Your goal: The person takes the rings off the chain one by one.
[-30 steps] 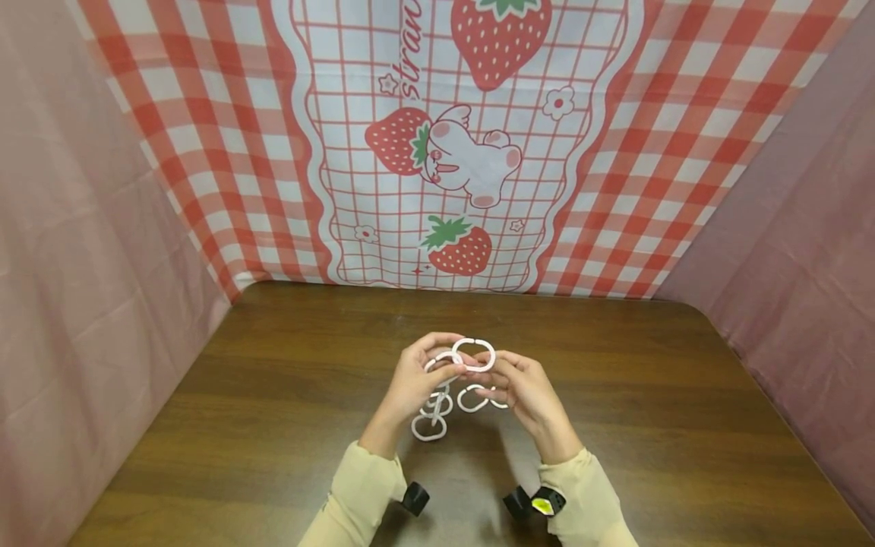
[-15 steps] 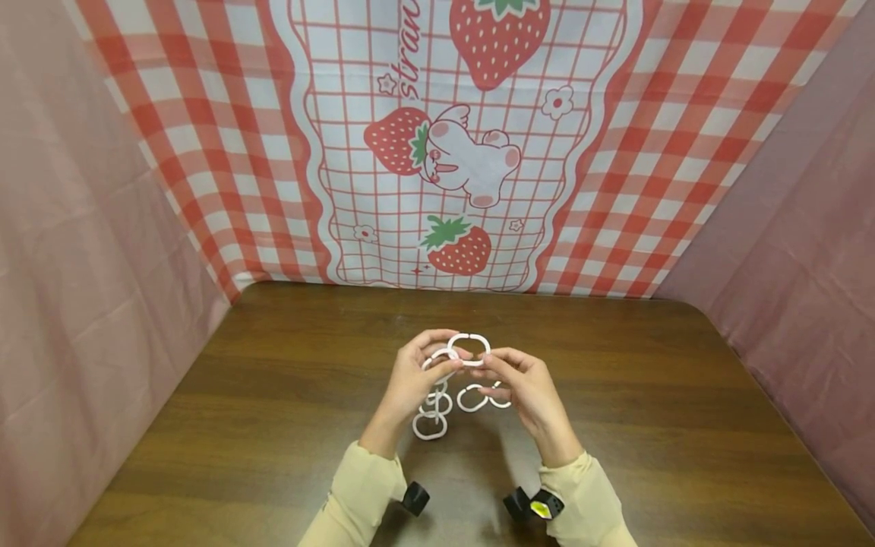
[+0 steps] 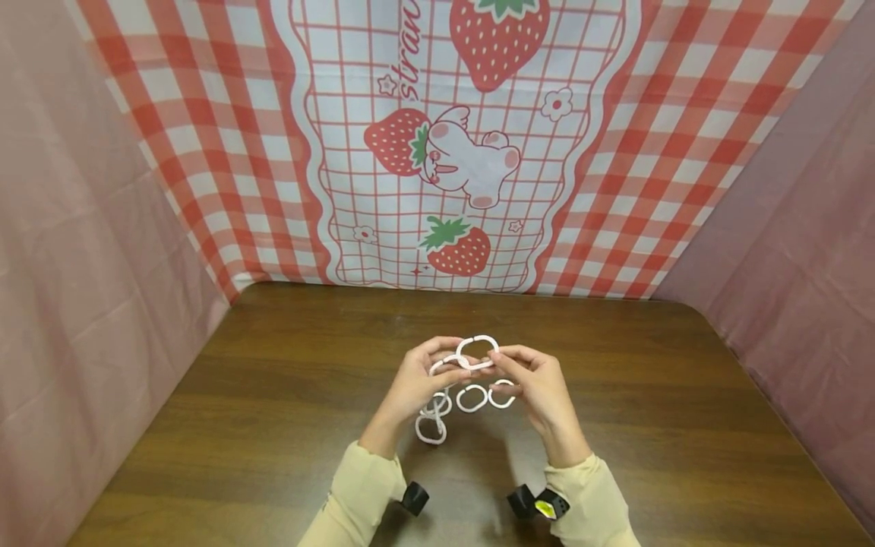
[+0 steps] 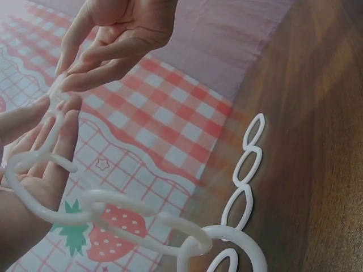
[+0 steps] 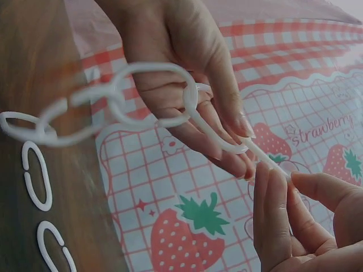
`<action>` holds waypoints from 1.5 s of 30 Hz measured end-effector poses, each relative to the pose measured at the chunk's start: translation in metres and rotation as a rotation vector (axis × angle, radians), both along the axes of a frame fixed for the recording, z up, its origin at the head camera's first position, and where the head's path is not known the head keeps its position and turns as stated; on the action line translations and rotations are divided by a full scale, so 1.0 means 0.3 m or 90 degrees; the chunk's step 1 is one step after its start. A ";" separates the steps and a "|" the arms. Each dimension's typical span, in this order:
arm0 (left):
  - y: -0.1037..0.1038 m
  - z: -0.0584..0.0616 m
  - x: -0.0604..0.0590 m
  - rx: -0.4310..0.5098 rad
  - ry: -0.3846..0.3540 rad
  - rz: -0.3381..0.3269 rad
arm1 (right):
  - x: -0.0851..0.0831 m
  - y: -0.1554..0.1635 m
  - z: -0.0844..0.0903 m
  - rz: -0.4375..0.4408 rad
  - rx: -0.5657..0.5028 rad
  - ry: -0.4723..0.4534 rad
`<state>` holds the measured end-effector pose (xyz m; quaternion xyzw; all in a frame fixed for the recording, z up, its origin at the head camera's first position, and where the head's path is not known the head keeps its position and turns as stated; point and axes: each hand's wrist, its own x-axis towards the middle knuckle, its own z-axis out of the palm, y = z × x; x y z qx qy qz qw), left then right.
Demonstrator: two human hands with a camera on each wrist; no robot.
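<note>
Top ring: white oval ring [image 3: 476, 352] held above the wooden table [image 3: 649, 425], pinched from both sides.
Left hand: left hand [image 3: 418, 384] has thumb and fingertips closed on the ring's left end, where it meets the chain.
Right hand: right hand [image 3: 540, 391] pinches the ring's right end between thumb and fingers.
Chain: linked white rings [image 3: 434, 410] hang from the left hand, the lowest one down at the tabletop.
Loose rings: two separate rings [image 3: 489, 397] lie flat on the table, just beneath the hands.
Backdrop: strawberry-print checked cloth [image 3: 451, 144] stands behind the table.
</note>
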<state>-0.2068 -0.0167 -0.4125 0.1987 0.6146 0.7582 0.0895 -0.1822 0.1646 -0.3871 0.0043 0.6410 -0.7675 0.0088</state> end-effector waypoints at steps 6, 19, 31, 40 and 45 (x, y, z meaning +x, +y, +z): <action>-0.013 -0.006 -0.007 -0.024 0.021 -0.048 | -0.002 0.017 0.011 -0.016 -0.008 0.004; -0.025 -0.014 -0.015 -0.060 0.033 -0.050 | -0.006 0.042 0.019 -0.055 -0.034 -0.007; -0.046 -0.020 -0.021 -0.099 0.064 -0.036 | -0.007 0.053 0.020 -0.071 -0.032 -0.020; -0.041 -0.003 -0.017 -0.078 0.039 0.052 | -0.007 0.060 0.017 -0.075 -0.023 -0.024; -0.042 -0.002 -0.017 -0.072 0.038 0.080 | -0.010 0.065 0.014 -0.073 -0.014 -0.032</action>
